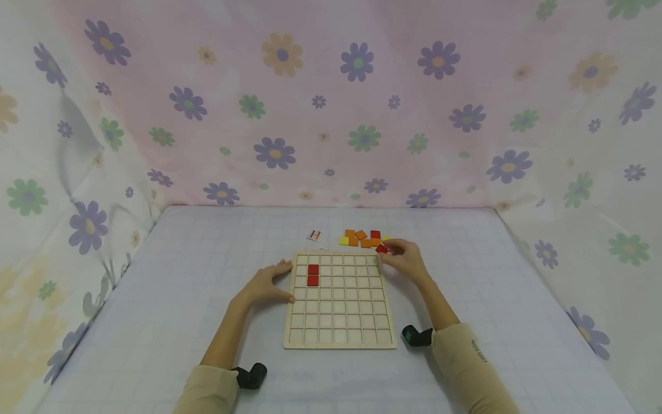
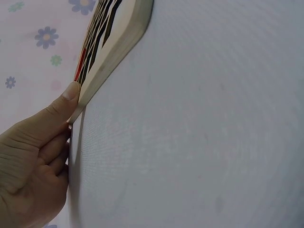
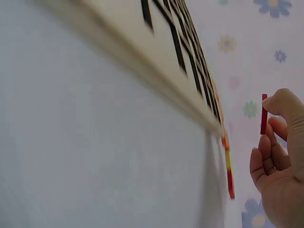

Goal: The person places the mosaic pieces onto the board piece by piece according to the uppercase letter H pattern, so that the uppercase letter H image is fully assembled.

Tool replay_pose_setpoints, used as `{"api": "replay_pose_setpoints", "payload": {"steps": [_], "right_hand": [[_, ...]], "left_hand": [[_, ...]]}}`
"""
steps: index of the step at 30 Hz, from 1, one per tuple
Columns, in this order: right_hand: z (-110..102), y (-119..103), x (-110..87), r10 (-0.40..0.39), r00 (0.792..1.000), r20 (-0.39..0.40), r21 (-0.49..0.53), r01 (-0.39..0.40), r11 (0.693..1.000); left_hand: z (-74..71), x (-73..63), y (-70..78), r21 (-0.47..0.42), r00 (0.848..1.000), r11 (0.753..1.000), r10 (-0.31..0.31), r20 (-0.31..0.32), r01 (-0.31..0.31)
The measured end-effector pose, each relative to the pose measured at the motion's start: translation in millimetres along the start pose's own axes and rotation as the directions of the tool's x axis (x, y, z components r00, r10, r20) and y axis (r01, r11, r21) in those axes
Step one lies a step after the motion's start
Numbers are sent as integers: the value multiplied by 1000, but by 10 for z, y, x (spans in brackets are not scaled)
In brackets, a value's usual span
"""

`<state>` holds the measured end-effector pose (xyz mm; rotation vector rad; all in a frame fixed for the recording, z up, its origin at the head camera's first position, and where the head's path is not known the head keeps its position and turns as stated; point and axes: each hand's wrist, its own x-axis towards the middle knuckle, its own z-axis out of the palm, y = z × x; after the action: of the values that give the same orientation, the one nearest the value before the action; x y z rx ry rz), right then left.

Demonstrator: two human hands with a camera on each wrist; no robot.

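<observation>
A wooden grid board (image 1: 339, 299) lies on the table, with two red tiles (image 1: 312, 275) one behind the other in its cells near the back left. My left hand (image 1: 265, 286) rests against the board's left edge, thumb and index finger spread apart; the left wrist view shows the thumb (image 2: 72, 91) touching the rim. Over the board's back right corner, my right hand (image 1: 405, 260) pinches a red tile (image 3: 264, 114) between thumb and fingers, held up off the table.
Behind the board lies a loose group of orange tiles (image 1: 361, 234), with yellow tiles (image 1: 343, 241) and a red one (image 1: 375, 234) among them. A small patterned card (image 1: 315, 235) lies left of these. Flowered cloth (image 1: 331, 126) surrounds the table's back and sides.
</observation>
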<state>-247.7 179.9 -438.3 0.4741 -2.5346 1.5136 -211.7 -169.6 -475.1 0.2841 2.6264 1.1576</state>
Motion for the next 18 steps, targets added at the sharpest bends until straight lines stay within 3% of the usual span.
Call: {"api": "replay_pose_setpoints", "payload": {"steps": [3, 12, 18], "right_hand": [[117, -62, 4, -49, 998, 31, 29, 48, 998], [496, 100, 46, -101, 986, 134, 29, 98, 995], [605, -196, -18, -207, 962, 176, 101, 192, 976]], "left_hand": [[1, 3, -9, -14, 1000, 1000, -1, 0, 1], [-7, 1, -5, -19, 1000, 1000, 9, 1, -8], [-9, -5, -6, 6, 1000, 1000, 10, 0, -10]]}}
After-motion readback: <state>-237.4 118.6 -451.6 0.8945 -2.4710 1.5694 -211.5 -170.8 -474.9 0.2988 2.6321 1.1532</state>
